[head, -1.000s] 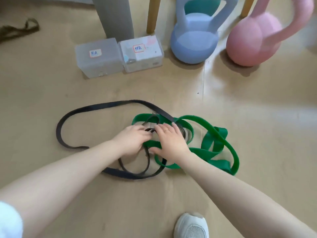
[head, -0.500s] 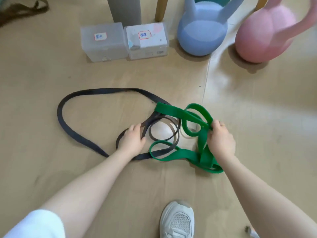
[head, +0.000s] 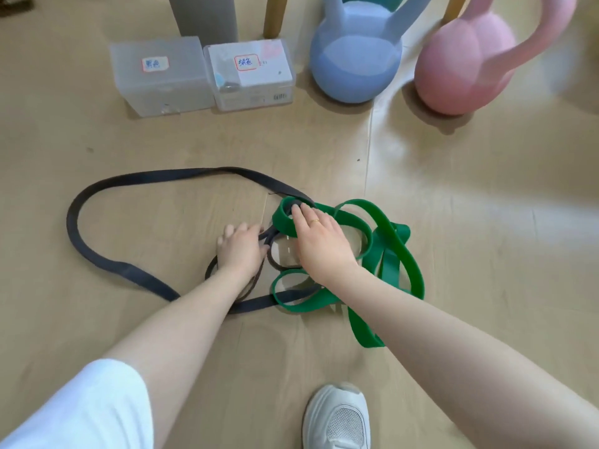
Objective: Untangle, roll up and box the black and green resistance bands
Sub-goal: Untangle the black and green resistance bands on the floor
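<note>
A person crouched over a tan floor works both bare hands into a knot of two resistance bands at the centre of the frame. The left hand lies palm down on the narrow strands of the black band, fingers stretched forward and slightly apart toward the upper left; whether any strand is caught under the palm cannot be told. The right hand, a ring on one finger, reaches over the green band with its fingers extended and close together, the tips pressing where a green loop crosses the black band just above centre.

The black band sweeps out in a wide open loop to the left of the frame and returns beneath the left forearm, passing under the lower green loops. The green band lies heaped in several overlapping loops at centre right, one tail running down toward the lower middle of the frame. The two bands are still interlaced between the hands.

In the upper left stand two translucent lidded boxes side by side and touching, the left box and the right box, each with a small handwritten label. To the right of them sit a blue kettlebell and a pink kettlebell. A white sneaker shows at the bottom edge and a white sleeve at lower left.
</note>
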A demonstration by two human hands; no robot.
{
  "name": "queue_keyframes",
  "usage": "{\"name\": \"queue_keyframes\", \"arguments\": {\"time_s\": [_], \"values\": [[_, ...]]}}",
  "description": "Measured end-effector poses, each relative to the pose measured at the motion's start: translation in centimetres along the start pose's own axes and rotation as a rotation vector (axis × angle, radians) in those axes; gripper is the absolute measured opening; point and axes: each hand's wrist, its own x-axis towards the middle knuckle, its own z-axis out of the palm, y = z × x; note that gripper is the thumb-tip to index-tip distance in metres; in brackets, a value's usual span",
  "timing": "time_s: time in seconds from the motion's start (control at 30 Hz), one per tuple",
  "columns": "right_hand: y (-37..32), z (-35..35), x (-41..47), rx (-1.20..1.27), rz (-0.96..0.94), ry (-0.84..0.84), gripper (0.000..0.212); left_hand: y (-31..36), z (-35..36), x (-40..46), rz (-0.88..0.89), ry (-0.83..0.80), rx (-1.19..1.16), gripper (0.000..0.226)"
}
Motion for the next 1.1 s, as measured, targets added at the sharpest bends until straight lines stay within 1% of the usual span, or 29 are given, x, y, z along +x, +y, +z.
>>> {"name": "queue_keyframes", "arguments": {"time_s": [0.07,0.13,0.2,0.27,0.33,0.4,0.43,0.5,0.57,0.63,0.7,0.77,0.83,0.87,0.93,1.0,1.03,1.07,1.1], "values": [[-0.4,0.5,2.0,0.017,0.096,-0.070,0.054,-0.4,-0.1,0.7,0.046,-0.005,-0.032,0.036],[-0.3,0.7,3.2,0.175,0.171,-0.101,0.035,-1.0,-0.2,1.0,0.067,-0.066,-0.163,0.029],[0.1,1.1,3.2,0.324,0.174,-0.049,0.025,-1.9,-0.8,0.9,0.098,-0.113,-0.294,0.025],[0.2,1.1,2.3,0.367,0.113,0.053,0.023,-3.2,-2.1,0.7,0.121,-0.060,-0.359,0.020],[-0.6,1.1,0.8,0.364,-0.012,0.088,0.025,-4.7,-3.9,0.4,0.080,0.007,-0.422,0.014],[-2.3,0.8,-0.3,0.361,-0.109,0.096,0.026,-5.7,-5.4,0.0,-0.005,0.026,-0.496,0.010],[-3.5,0.6,-0.6,0.373,-0.112,0.109,0.026,-6.1,-5.9,-0.3,-0.052,0.003,-0.572,0.010],[-6.2,-0.2,-0.6,0.418,-0.039,0.135,0.030,-6.4,-6.4,-1.2,-0.162,-0.108,-0.844,0.012],[-8.4,-0.4,-0.5,0.369,0.030,0.060,0.042,-6.5,-6.4,-2.0,-0.260,-0.231,-1.087,0.016],[-9.9,0.1,-1.0,0.305,0.024,-0.060,0.060,-6.5,-6.3,-2.5,-0.299,-0.292,-1.198,0.018],[-10.5,0.9,-1.8,0.297,0.042,-0.164,0.068,-6.3,-6.3,-2.8,-0.305,-0.330,-1.268,0.014],[-10.5,1.9,-2.4,0.281,0.062,-0.223,0.070,-6.1,-5.9,-2.8,-0.313,-0.390,-1.262,0.020],[-10.0,2.7,-2.7,0.271,0.020,-0.259,0.074,-5.5,-5.1,-2.9,-0.316,-0.400,-1.151,0.025],[-9.6,3.1,-2.8,0.316,-0.007,-0.269,0.076,-5.3,-4.6,-2.9,-0.303,-0.354,-1.063,0.026],[-8.9,3.6,-3.1,0.487,-0.009,-0.305,0.079,-5.0,-3.8,-2.9,-0.216,-0.229,-0.827,0.030],[-7.7,3.7,-3.3,0.536,-0.049,-0.298,0.069,-5.1,-3.5,-2.8,-0.137,-0.168,-0.670,0.032],[-7.0,3.7,-3.3,0.519,-0.066,-0.248,0.059,-5.2,-3.4,-2.6,-0.114,-0.166,-0.629,0.032],[-6.2,3.7,-3.1,0.508,-0.047,-0.157,0.047,-5.4,-3.2,-2.5,-0.095,-0.170,-0.593,0.032],[-5.4,3.5,-2.9,0.499,0.016,-0.055,0.039,-5.5,-3.2,-2.5,-0.080,-0.171,-0.559,0.031]]}}
